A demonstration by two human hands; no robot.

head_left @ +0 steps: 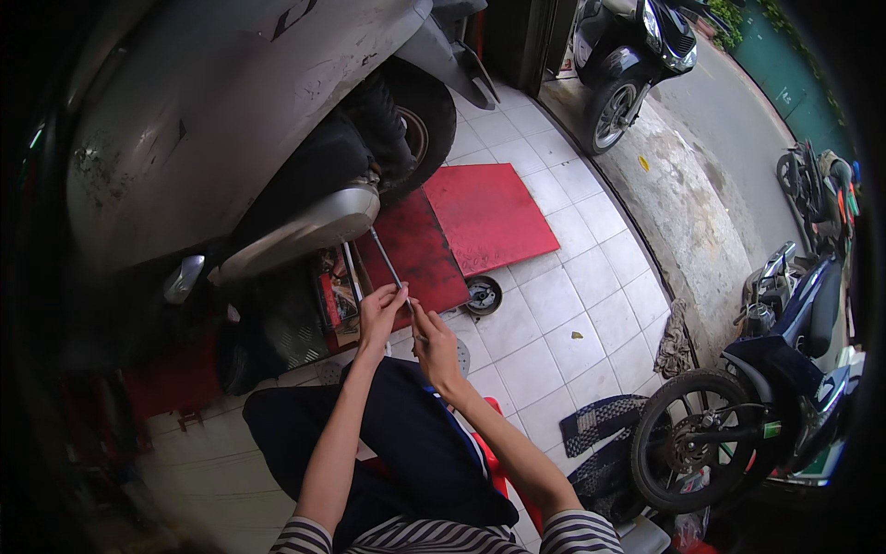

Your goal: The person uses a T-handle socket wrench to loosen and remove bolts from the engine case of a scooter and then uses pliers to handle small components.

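A long, thin metal rod tool (389,258) slants up from my hands to the underside of a scooter's silver engine cover (328,220). Pinched near the rod's lower part are the fingers of my left hand (377,312). Just below and to the right, my right hand (437,349) is closed round the rod's near end; its exact handle is hidden by the fingers. Above stands the large silver-grey scooter (231,120), its rear wheel (420,129) over a red platform (489,217).
A round metal drum part (484,295) lies beside the platform on white tiles. A black scooter (614,102) stands at the doorway, a dark blue motorbike (711,434) at right. Near its wheel are a patterned mat (600,425) and a rag (674,342). I sit by a red stool (494,462).
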